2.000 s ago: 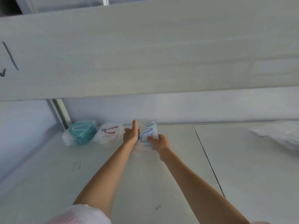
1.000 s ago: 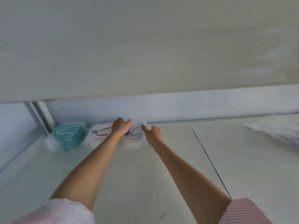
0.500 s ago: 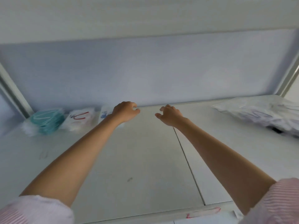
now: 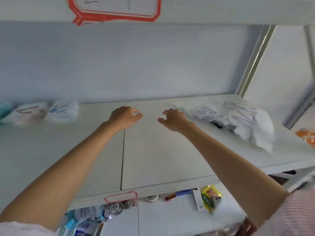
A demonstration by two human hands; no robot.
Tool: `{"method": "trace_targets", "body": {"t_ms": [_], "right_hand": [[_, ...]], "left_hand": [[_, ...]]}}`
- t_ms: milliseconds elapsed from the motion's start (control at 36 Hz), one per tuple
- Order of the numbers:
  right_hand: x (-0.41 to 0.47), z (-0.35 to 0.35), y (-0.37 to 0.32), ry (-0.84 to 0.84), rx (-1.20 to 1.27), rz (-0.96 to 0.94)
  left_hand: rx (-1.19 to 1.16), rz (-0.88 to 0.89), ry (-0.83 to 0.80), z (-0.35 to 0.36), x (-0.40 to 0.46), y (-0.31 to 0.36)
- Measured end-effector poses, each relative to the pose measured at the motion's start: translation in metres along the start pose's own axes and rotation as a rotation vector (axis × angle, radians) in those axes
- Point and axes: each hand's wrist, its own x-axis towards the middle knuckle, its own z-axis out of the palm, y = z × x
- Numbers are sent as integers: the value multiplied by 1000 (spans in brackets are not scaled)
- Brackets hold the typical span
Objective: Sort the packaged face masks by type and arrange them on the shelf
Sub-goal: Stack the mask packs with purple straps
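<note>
Two bare hands were over the middle of the white shelf (image 4: pixel 162 159), both holding nothing. The left hand (image 4: pixel 125 117) had its fingers loosely curled, palm down, above the seam between the two shelf boards; the right hand (image 4: pixel 173 119) was just beside it, fingers relaxed and slightly spread, near the edge of the loose pile of packaged masks (image 4: pixel 238 120) at the right of the shelf. Whether either hand touched the shelf surface could not be told. At the far left against the back wall, three sorted packs lay in a row: a teal pack (image 4: pixel 4 109) cut off by the frame edge, a white pack with red ear loops (image 4: pixel 27 112) beside it, then a white pack with blue ear loops (image 4: pixel 64 110). The view was motion-blurred. A red-bordered label (image 4: pixel 121 197) sat on the shelf's front lip. Mixed small goods (image 4: pixel 210 198) lay on the lower shelf.
</note>
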Motion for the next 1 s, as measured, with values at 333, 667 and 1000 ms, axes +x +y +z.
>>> {"method": "trace_targets", "body": {"t_ms": [333,667,1000], "right_hand": [[-25,-10,97,3,8,49],[18,-16,180,209,-119,501],[36,6,214,142,-53,507]], "left_hand": [[-57,-28,-13,21,0,82],[-106,15,-8,43,35,86],[-123,-63,-20,60,56,101]]}}
